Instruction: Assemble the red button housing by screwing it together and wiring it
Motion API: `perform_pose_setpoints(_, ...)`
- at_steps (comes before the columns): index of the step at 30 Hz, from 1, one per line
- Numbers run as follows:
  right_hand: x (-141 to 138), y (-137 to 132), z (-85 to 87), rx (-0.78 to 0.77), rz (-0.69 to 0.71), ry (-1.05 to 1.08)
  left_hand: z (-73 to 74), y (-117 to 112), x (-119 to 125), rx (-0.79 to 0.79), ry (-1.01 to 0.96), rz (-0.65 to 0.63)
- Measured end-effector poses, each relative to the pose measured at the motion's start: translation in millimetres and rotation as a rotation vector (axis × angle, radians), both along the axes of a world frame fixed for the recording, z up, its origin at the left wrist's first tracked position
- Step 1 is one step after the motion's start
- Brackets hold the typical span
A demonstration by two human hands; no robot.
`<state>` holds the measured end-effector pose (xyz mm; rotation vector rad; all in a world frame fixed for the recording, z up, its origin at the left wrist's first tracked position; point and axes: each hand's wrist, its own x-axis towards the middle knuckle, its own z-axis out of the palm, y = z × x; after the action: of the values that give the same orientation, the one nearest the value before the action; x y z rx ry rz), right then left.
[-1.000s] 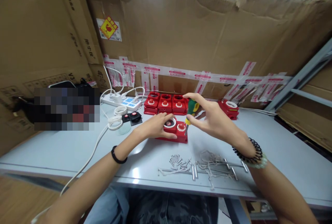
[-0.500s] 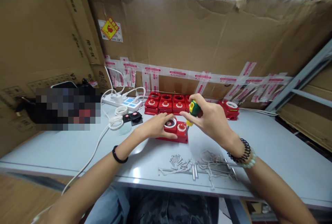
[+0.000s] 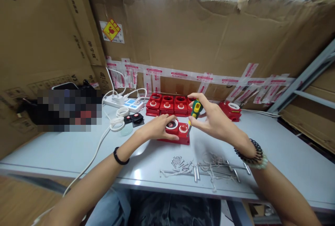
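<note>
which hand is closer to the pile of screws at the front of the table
Right. The right hand grips the screwdriver just behind the screws; the left hand rests on the red box, farther off to the left.

Illumination is bright and even, sourced overhead. A specular highlight sits on the grey table [image 3: 138, 175] at 6 o'clock. Soft shadows fall beneath both forearms. Wide-angle distortion bends the edges at 3 and 9 o'clock. A pixelated block [image 3: 66, 109] sits at 9 o'clock. Centre focus is sharp.
</note>
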<state>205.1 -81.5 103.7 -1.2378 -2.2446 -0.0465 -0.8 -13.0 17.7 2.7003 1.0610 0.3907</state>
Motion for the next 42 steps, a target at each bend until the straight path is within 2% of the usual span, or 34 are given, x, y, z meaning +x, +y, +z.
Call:
perform_pose_setpoints(2,2,-1,1.6,-0.086,0.073,0.014,0.2,0,0,-0.002,-0.005,-0.001)
perform_pose_setpoints(3,1,-1,1.1,-0.071,0.04,0.006,0.1,0,0,-0.003,-0.005,-0.001)
perform_pose_setpoints(6,-2,1,-3.1,0.102,-0.198,-0.056,-0.8,1,-1,0.0,0.003,0.0)
perform_pose_setpoints(8,-2,1,-4.4,0.169,-0.257,-0.079,-1.1,1,-1,0.0,0.006,0.002)
perform_pose_setpoints(10,-1,0,-2.4,0.11,-0.143,-0.053,-1.0,1,-1,-0.002,0.004,0.002)
perform_pose_setpoints(12,2,-2,1.1,-0.016,0.019,0.003,-0.7,1,0,-0.004,0.002,0.004)
perform_pose_setpoints(14,3,-3,2.8,-0.086,0.09,0.034,-0.6,1,0,-0.004,0.002,0.004)
perform_pose_setpoints(15,2,-3,2.2,-0.068,0.062,0.034,-0.7,1,0,-0.004,0.003,0.003)
perform_pose_setpoints(19,-4,0,-3.0,0.16,-0.216,-0.039,-1.4,1,0,0.004,0.01,0.003)
perform_pose_setpoints(20,-4,0,-2.9,0.175,-0.226,-0.049,-1.3,1,0,0.004,0.013,0.004)
perform_pose_setpoints(21,-3,0,-1.9,0.151,-0.189,-0.048,-1.1,1,0,0.002,0.015,0.007)
perform_pose_setpoints(24,3,-3,4.0,-0.044,0.043,0.009,0.1,0,0,-0.009,0.017,0.02)
perform_pose_setpoints(26,5,-4,5.5,-0.112,0.102,0.029,0.5,0,0,-0.014,0.017,0.022)
perform_pose_setpoints(27,5,-3,4.6,-0.094,0.067,0.031,0.4,0,0,-0.012,0.016,0.021)
perform_pose_setpoints(30,-2,-1,-2.0,0.075,-0.16,0.004,-1.1,0,0,-0.006,0.01,0.015)
perform_pose_setpoints(32,-4,-1,-4.1,0.155,-0.223,-0.025,-1.9,1,0,-0.006,0.004,0.014)
perform_pose_setpoints(34,-2,-2,-1.4,0.116,-0.138,-0.03,-1.9,1,0,-0.008,-0.002,0.012)
perform_pose_setpoints(38,7,-5,7.9,-0.118,0.13,0.036,0.0,0,1,-0.015,0.002,0.015)
perform_pose_setpoints(40,5,-2,6.4,-0.099,0.106,0.07,0.3,-1,1,-0.015,0.006,0.015)
perform_pose_setpoints(42,0,2,0.5,0.007,-0.035,0.098,-0.3,0,0,-0.01,0.009,0.016)
